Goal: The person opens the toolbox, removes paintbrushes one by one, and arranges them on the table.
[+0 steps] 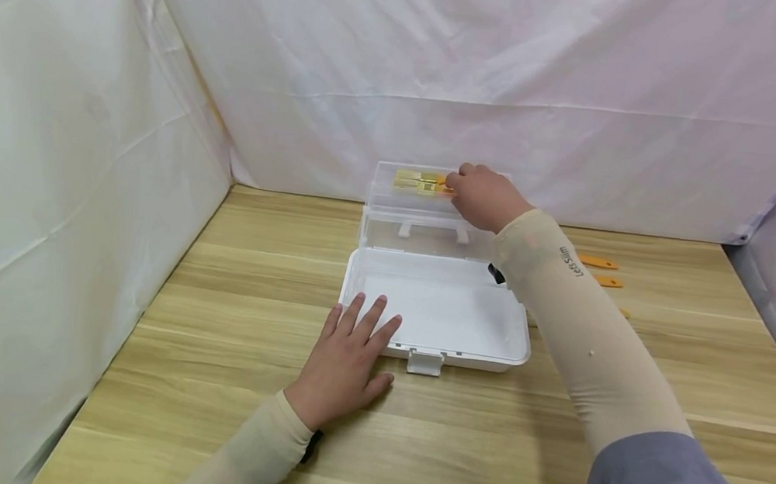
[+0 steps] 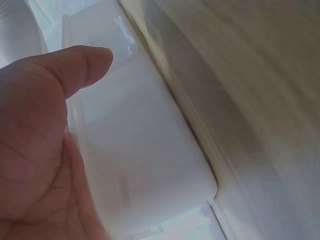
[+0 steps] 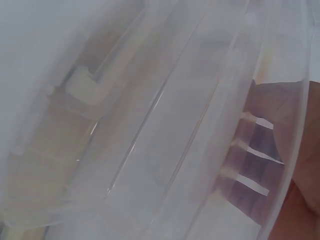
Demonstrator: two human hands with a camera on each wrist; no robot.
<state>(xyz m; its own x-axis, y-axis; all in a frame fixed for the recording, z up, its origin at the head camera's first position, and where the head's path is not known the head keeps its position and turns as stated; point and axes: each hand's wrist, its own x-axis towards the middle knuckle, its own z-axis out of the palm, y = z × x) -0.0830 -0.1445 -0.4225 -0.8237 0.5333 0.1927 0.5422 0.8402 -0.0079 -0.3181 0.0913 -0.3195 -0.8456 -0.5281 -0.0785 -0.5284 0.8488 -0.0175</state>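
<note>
A white plastic box [image 1: 444, 310] lies open on the table, its clear lid [image 1: 381, 195] raised at the back. My left hand [image 1: 342, 354] rests on the box's front left corner with its fingers spread; in the left wrist view its thumb [image 2: 85, 65] lies over the box's white wall [image 2: 135, 135]. At the raised lid, my right hand [image 1: 487, 197] grips flat paintbrushes [image 1: 418, 182] with pale bristles, gold ferrules and orange handles. The bristles point left and overlap the lid in the head view. Clear plastic [image 3: 165, 125] fills the right wrist view, with fingers [image 3: 255, 160] showing through it.
Several orange handles [image 1: 599, 262] lie on the wooden table [image 1: 267, 261] to the right of the box, partly behind my right forearm. A clear latch [image 1: 425, 362] hangs at the box's front. White cloth [image 1: 447, 61] stands behind the table and on both sides.
</note>
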